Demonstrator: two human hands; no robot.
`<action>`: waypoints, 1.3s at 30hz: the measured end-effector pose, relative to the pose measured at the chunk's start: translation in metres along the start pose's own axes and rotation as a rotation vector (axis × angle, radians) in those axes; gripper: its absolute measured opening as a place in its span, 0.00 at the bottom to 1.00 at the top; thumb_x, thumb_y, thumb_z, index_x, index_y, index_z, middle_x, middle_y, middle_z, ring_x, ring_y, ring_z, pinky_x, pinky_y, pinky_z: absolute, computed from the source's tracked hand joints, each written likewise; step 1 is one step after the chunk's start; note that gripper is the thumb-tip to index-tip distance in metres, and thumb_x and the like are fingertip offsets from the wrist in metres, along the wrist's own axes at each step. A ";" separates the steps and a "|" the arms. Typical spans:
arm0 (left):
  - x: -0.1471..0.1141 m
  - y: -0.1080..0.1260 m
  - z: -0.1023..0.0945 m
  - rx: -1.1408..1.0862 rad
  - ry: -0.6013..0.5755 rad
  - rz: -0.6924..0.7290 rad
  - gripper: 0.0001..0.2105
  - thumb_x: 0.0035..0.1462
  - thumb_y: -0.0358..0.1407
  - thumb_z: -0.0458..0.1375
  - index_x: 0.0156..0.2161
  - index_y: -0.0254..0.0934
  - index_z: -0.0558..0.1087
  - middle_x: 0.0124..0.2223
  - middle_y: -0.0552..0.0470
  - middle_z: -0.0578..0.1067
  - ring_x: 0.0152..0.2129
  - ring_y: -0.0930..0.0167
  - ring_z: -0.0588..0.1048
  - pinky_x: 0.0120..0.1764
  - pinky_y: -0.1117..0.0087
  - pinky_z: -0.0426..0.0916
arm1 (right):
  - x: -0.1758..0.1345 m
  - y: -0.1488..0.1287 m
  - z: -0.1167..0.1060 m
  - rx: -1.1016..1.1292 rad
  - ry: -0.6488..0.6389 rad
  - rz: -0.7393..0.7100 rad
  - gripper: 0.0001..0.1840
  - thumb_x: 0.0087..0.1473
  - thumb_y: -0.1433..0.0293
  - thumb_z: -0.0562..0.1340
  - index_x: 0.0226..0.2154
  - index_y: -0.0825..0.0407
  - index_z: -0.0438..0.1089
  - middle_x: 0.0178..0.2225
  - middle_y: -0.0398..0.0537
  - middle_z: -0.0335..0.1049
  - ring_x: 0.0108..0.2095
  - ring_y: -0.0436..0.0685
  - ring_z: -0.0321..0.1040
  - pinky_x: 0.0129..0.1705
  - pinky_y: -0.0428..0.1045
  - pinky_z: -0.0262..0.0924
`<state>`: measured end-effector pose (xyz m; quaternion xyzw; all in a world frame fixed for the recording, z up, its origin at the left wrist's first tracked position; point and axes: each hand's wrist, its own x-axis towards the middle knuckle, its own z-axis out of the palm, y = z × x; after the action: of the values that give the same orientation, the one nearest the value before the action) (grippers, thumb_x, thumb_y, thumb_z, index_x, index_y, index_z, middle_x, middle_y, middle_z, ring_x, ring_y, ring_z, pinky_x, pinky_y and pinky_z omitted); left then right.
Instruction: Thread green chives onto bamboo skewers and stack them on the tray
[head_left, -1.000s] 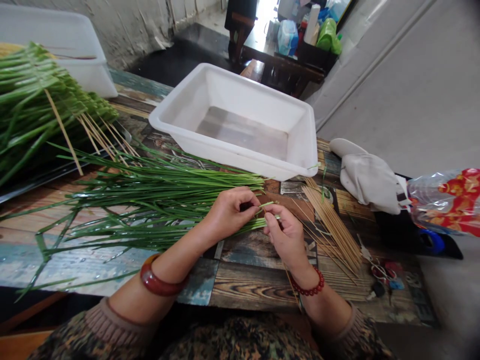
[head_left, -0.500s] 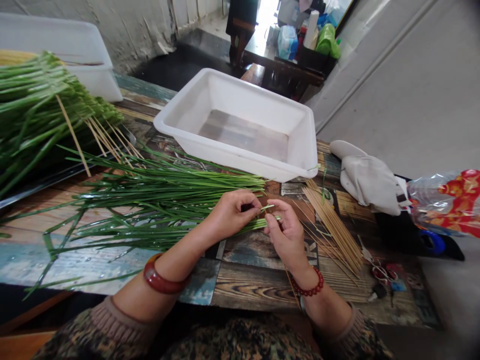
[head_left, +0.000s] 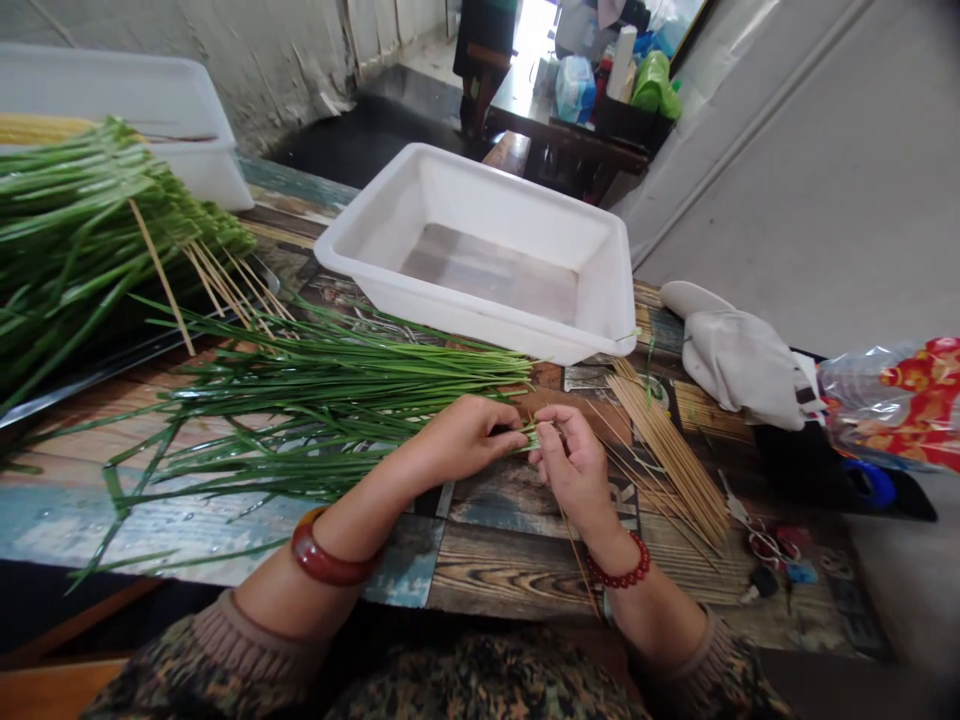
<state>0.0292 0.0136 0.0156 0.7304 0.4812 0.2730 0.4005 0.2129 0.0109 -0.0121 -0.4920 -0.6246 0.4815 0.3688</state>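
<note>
Head view: pinching green stalk ends (head_left: 531, 437) between left hand (head_left: 476, 436) and right hand (head_left: 576, 470), nearly together, with a thin stick (head_left: 579, 559) below the right. Possible mishaps: splitting them by squeezing too hard, or pricking skin in such close quarters.

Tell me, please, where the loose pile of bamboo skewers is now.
In the head view, the loose bamboo skewers lie on the table, just right of the right hand, between it and the keys.
</note>
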 end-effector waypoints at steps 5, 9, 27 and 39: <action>-0.002 0.002 -0.003 0.055 -0.069 0.007 0.10 0.57 0.32 0.56 0.27 0.33 0.77 0.22 0.56 0.72 0.19 0.76 0.66 0.25 0.76 0.55 | 0.002 -0.001 -0.002 -0.024 -0.055 0.044 0.11 0.58 0.60 0.60 0.33 0.51 0.65 0.19 0.37 0.66 0.15 0.46 0.62 0.17 0.41 0.54; -0.001 -0.001 -0.008 0.111 0.076 0.036 0.10 0.61 0.34 0.55 0.34 0.34 0.78 0.29 0.52 0.77 0.26 0.73 0.72 0.31 0.75 0.61 | 0.002 -0.004 -0.004 -0.040 -0.153 0.072 0.08 0.58 0.63 0.59 0.31 0.51 0.64 0.19 0.36 0.65 0.15 0.46 0.63 0.18 0.41 0.55; 0.004 -0.010 -0.003 0.436 0.158 0.057 0.05 0.54 0.26 0.56 0.29 0.34 0.73 0.34 0.47 0.71 0.35 0.67 0.70 0.38 0.68 0.64 | -0.003 -0.006 -0.003 -0.041 -0.191 0.044 0.10 0.57 0.61 0.61 0.32 0.51 0.65 0.22 0.38 0.66 0.18 0.47 0.65 0.19 0.41 0.56; 0.001 0.000 -0.007 -0.164 0.252 0.012 0.10 0.60 0.34 0.54 0.39 0.33 0.77 0.32 0.51 0.78 0.28 0.73 0.73 0.32 0.75 0.65 | -0.003 -0.009 0.000 0.036 -0.003 0.035 0.11 0.57 0.60 0.62 0.34 0.51 0.68 0.21 0.38 0.67 0.17 0.47 0.63 0.19 0.41 0.57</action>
<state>0.0243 0.0168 0.0189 0.6580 0.4992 0.4035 0.3938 0.2111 0.0070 -0.0034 -0.4954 -0.6077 0.4996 0.3683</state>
